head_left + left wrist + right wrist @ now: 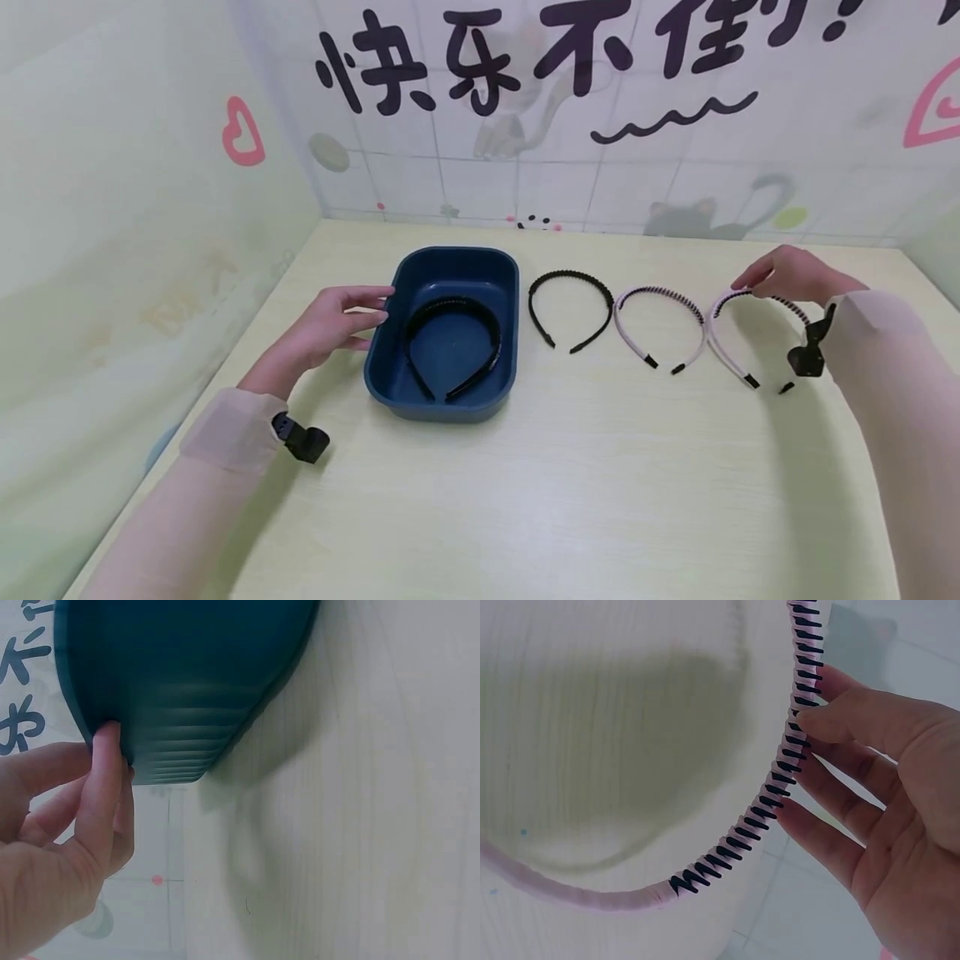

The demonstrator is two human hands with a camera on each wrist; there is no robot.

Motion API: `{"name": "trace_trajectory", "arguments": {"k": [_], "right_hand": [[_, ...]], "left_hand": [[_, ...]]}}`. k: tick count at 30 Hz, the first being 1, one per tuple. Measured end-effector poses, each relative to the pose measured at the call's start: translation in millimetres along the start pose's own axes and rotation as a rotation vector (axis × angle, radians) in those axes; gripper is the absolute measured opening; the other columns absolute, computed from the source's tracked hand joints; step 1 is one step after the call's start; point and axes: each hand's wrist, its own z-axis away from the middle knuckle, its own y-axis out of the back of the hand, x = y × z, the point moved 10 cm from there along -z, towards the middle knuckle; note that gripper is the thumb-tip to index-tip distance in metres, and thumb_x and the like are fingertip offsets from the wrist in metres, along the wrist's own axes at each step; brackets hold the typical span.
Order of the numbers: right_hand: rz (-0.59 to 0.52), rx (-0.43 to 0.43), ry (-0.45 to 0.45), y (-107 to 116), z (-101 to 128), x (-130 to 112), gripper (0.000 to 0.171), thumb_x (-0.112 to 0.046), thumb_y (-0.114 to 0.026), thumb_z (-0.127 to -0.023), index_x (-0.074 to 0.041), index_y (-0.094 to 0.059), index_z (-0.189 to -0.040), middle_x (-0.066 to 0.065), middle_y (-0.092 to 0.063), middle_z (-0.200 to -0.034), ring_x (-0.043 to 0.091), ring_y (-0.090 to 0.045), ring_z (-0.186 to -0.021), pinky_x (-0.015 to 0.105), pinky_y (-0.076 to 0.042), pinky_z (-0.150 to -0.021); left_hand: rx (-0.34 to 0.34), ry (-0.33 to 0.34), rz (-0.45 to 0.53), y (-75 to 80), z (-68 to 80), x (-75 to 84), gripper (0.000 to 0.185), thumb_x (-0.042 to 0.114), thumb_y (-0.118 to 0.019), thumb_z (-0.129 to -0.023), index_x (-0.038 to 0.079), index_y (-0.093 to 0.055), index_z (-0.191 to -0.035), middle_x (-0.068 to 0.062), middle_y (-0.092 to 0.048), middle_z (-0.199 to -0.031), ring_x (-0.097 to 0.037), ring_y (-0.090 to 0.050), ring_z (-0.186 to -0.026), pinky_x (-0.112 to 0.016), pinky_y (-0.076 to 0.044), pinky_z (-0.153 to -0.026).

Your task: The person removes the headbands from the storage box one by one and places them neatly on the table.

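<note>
My left hand (330, 325) pinches the left rim of a dark blue plastic bin (381, 379). The left wrist view shows the fingers at the edge of the bin (180, 682), one of them against its outer wall. Inside the bin lies a black headband (491, 321). At the right, my right hand (797, 273) pinches the top of a pale pink headband (726, 354) with black teeth. Seen from the right wrist, the thumb is on the inner side of the headband (739, 840) and the fingers are on the outer side.
Between the bin and the held headband, a thin black headband (572, 273) and another pale pink headband (632, 335) lie on the pale wooden table (585, 483). A printed cloth wall (442, 183) rises behind the table, and another wall (135, 275) stands on the left.
</note>
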Motion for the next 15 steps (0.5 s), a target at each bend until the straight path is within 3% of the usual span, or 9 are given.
{"name": "trace_trajectory", "arguments": {"k": [8, 15], "right_hand": [[-0.03, -0.007, -0.032, -9.0, -1.1, 7.3, 0.024, 0.006, -0.059, -0.079, 0.007, -0.066, -0.101, 0.024, -0.064, -0.097, 0.024, -0.057, -0.087, 0.035, -0.046, -0.072], [-0.025, 0.0, -0.041, -12.9, -2.4, 13.1, 0.023, 0.005, -0.059, -0.08, 0.007, -0.066, -0.102, 0.026, -0.063, -0.101, 0.021, -0.057, -0.086, 0.034, -0.046, -0.071]], "left_hand": [[-0.003, 0.002, 0.002, -0.5, -2.2, 0.2, 0.046, 0.009, -0.053, -0.094, 0.009, -0.042, -0.138, -0.014, -0.04, -0.135, -0.03, -0.044, -0.118, -0.033, -0.053, -0.075], [0.0, 0.012, 0.011, 0.5, -1.8, -2.3, 0.046, 0.01, -0.053, -0.093, 0.009, -0.042, -0.138, -0.013, -0.04, -0.136, -0.031, -0.044, -0.118, -0.035, -0.052, -0.076]]}}
